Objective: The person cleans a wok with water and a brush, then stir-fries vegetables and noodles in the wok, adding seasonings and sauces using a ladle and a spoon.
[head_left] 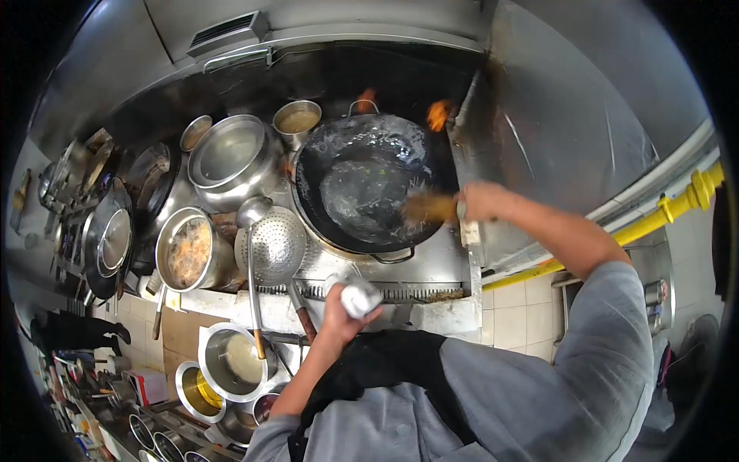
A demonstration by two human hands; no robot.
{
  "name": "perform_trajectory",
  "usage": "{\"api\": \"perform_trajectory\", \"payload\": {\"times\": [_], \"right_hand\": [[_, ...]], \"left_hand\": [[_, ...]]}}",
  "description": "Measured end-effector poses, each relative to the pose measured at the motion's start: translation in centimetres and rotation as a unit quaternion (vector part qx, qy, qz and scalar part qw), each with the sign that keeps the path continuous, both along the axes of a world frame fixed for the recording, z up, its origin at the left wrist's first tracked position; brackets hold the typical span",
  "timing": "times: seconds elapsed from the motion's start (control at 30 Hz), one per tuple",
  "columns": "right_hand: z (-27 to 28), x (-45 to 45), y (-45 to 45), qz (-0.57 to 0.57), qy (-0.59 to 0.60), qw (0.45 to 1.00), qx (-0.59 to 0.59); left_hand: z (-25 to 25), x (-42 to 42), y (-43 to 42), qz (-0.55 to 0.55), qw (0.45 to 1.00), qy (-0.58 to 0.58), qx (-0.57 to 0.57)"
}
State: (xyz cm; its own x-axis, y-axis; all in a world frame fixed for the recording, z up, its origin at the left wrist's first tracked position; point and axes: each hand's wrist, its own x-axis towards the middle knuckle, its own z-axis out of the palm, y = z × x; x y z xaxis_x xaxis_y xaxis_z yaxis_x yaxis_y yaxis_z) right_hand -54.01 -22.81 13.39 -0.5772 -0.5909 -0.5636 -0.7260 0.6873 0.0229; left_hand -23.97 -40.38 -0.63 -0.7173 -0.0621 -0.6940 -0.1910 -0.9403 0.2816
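Note:
A large black wok [314, 202] sits on the stove with shallow water, some foam and a few green bits inside. My right hand [482, 202] is closed around the handle of a wok brush [431, 208], its bristles blurred against the wok's right inner wall. My left hand [342, 317], in front of the stove's edge, is wrapped round a white and silvery object [359, 296]; blur hides what kind it is. To the left of that hand lie a perforated skimmer [275, 246] and a long-handled ladle [255, 212].
Orange flames [438, 115] rise behind the wok. Left of it stand a small pot [297, 122], a covered steel pot [229, 154] and a pot of browned food in oil [187, 254]. A steel pot [231, 362] is below the counter edge; a yellow pipe [647, 231] runs at right.

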Motion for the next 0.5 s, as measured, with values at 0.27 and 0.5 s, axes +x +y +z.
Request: {"api": "perform_trajectory", "payload": {"times": [0.27, 0.5], "right_hand": [[-0.9, 4.7, 0.9, 0.081, -0.025, 0.993, -0.086], [3.2, 8.0, 4.3, 0.107, 0.011, 0.983, -0.149]], "left_hand": [[-7.3, -12.2, 5.4, 0.013, 0.991, -0.031, -0.128], [-2.6, -5.7, 2.7, 0.116, 0.934, -0.08, -0.327]]}}
